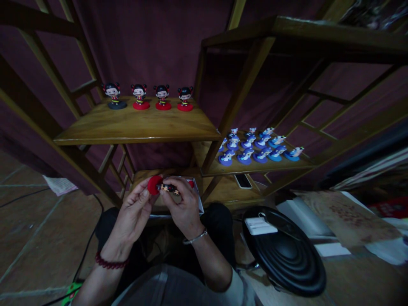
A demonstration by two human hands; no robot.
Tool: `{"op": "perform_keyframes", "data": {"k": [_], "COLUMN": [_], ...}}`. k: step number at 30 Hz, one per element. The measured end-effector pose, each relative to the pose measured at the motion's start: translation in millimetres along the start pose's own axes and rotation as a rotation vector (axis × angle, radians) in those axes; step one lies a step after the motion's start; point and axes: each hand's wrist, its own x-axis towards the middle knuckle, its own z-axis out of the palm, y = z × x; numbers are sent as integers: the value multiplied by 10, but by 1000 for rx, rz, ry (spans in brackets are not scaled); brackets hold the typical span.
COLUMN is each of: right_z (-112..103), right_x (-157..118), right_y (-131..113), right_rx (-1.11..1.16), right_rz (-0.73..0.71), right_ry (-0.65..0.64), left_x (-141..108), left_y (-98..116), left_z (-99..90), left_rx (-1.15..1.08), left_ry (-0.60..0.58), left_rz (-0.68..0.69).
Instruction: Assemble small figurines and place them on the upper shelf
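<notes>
Two hands, one small figure: fingers clamped, held just above the lower shelf.
My left hand [132, 211] pinches a red disc base [154, 185]; my right hand [180, 203] grips the black-haired bobblehead figure [167, 188]. I cannot tell whether they are joined. An open white box [198, 197] sits behind. Four similar figures [139, 94] stand on the wooden shelf [127, 124] above. A slipping grip could drop the figure.

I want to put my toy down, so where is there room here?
The top wooden shelf has bare wood along its front, before the four bobblehead dolls. The low shelf has a bare patch beside a phone. Crowded: the right shelf, packed with blue-based figurines, and where the left hand and right hand hold a red base and doll.
</notes>
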Motion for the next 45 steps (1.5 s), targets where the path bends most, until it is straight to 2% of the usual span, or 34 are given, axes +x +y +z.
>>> {"op": "perform_keyframes", "data": {"k": [10,15,24,36,45], "right_z": [-5,2,-20,-35,0], "right_x": [20,16,57,180,221], "right_y": [-12,-1,35,4,-2], "right_rx": [-53,-84,-210,-176,-143], "right_rz": [-8,-58,-175,-96,61], "right_ry": [-16,-27,-128,-226,-240], "left_x": [12,14,11,50,82], "left_y": [-30,-17,-17,6,-54], "left_z": [-41,-52,-41,-48,-125], "left_rx": [43,85,106,149,149], "left_ry": [3,27,58,49,41], "left_rz": [32,37,24,55,58]}}
